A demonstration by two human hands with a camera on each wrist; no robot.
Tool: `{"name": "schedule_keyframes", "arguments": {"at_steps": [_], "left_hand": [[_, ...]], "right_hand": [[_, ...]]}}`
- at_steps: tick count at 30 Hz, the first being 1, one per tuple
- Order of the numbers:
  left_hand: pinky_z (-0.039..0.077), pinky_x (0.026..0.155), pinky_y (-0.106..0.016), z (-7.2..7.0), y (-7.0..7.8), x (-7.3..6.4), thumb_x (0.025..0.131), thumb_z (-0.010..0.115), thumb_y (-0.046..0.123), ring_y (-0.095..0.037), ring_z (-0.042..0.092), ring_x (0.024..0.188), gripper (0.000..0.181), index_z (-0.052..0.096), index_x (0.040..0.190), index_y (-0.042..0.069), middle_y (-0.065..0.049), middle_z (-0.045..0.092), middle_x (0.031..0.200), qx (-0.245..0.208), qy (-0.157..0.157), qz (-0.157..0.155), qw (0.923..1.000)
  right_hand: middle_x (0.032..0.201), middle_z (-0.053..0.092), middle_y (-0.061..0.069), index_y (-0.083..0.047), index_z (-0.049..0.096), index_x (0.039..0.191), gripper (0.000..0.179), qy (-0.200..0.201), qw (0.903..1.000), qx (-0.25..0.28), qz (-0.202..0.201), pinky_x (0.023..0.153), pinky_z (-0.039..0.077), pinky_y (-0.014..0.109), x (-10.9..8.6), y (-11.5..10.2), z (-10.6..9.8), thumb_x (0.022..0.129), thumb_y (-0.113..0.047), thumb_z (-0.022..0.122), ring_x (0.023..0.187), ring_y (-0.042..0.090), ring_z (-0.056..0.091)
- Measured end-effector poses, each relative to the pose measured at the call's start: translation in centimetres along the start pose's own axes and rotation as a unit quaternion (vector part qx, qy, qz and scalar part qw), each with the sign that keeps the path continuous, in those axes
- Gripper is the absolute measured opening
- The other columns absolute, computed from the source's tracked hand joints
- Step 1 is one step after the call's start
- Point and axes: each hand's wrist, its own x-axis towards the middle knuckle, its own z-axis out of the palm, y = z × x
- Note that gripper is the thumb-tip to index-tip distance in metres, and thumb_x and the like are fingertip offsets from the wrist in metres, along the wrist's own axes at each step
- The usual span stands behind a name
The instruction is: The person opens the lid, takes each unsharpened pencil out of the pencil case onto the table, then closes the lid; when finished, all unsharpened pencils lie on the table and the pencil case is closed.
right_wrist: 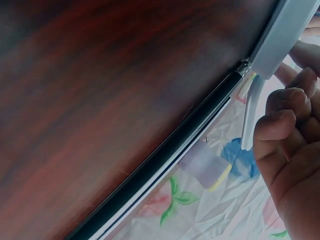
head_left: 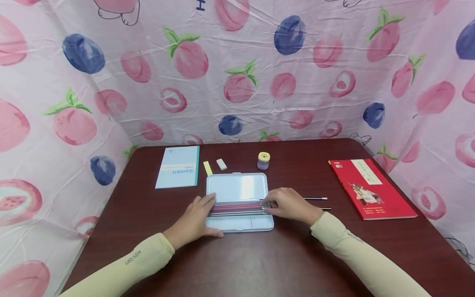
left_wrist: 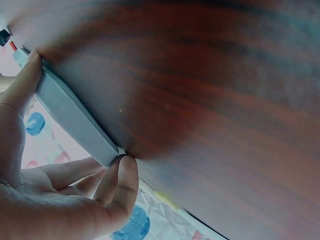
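A pale blue pencil case [head_left: 237, 187] lies opened out on the table, with a row of pink and dark pencils [head_left: 237, 208] along its middle. At its left end my left hand [head_left: 194, 216] grips the case, thumb at the near edge and fingers toward the hinge. In the left wrist view, thumb and fingertips clasp the case's end wall [left_wrist: 75, 117]. My right hand [head_left: 291, 205] bends over the right end, its curled fingertips at a small silvery piece [head_left: 265, 206] by the pencil ends; the palm and knuckles partly hide it.
Two pens, one dark [head_left: 326, 208] and one white-and-blue [head_left: 315, 198], lie right of the case. Behind stand a yellow-lidded jar [head_left: 264, 161], a white eraser [head_left: 221, 164] and a yellow strip [head_left: 208, 168]. A light notebook [head_left: 179, 167] lies left, a red book [head_left: 372, 189] right.
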Motion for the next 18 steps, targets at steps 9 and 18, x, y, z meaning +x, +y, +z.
{"name": "schedule_keyframes", "arguments": {"at_steps": [9,18], "left_hand": [[0.046,0.117,-0.053,0.00,0.10,0.03,0.071,0.097,0.055,-0.034,0.049,0.136,0.113,0.049,0.157,0.000,-0.014,0.046,0.167,0.002,0.001,0.001,1.0000],[0.047,0.116,-0.053,0.06,-0.02,0.08,0.071,0.097,0.056,-0.034,0.049,0.135,0.113,0.049,0.157,0.000,-0.013,0.046,0.168,0.007,0.000,0.000,1.0000]], "right_hand": [[0.072,0.064,-0.009,-0.013,0.085,0.098,0.011,-0.009,0.9995,-0.010,0.029,0.061,0.043,0.019,0.56,-0.34,0.19,0.088,-0.016,0.088,0.063,0.001,0.046],[0.077,0.071,-0.006,-0.014,0.085,0.098,0.010,-0.024,0.9987,-0.021,0.039,0.062,0.045,0.019,0.89,-0.56,0.14,0.088,-0.017,0.087,0.064,0.002,0.048]]}}
